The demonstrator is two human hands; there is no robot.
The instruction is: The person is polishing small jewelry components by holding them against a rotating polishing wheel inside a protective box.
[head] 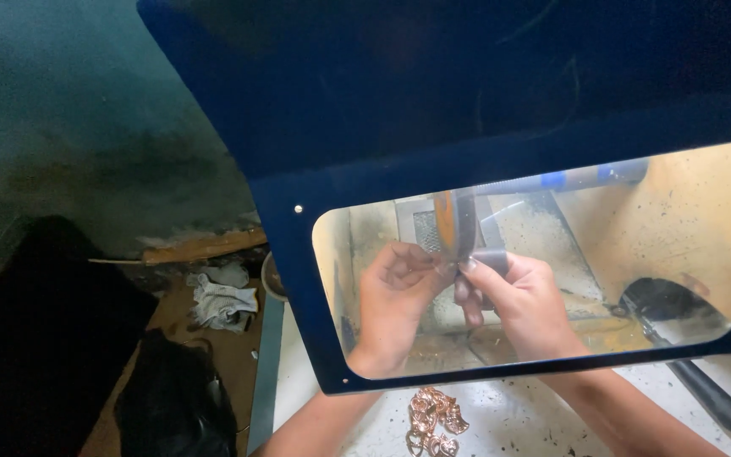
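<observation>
I look through the clear window of a dark blue shield point(298, 254) at both my hands. My left hand point(392, 296) and my right hand point(522, 300) meet fingertip to fingertip around a small piece I cannot make out, held against an upright wheel point(454, 224) with an orange-brown edge. My forearms pass under the shield's lower edge. A pile of copper-coloured metal pieces point(435, 419) lies on the white bench between my arms.
A black-handled tool point(704, 389) lies at the right, partly behind the window. A blue and grey tube point(568, 179) runs above the wheel. Crumpled white cloth point(222, 303), a wooden plank and a dark bag point(175, 398) lie on the floor to the left.
</observation>
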